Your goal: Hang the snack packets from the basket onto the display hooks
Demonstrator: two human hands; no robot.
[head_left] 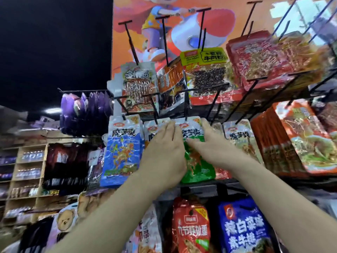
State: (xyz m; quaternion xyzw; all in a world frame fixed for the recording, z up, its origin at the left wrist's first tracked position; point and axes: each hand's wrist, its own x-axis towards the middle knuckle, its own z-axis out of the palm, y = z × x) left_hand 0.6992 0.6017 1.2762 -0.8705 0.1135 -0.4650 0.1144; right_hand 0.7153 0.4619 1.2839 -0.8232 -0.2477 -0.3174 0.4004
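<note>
Pinching upright green packet in right hand fingers, left hand fingers flat alongside. Aiming, apparently, at hook just above the fingertips.

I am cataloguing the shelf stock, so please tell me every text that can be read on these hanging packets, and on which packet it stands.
"魔芋爽": light blue packet, middle row.
"牛肉", next character unclear: yellow-topped packet, upper row.
"辣白菜味": dark blue packet, bottom right.
Green packet: lettering partly covered by the left hand and right hand, unreadable.
All other print: too blurred.
</note>
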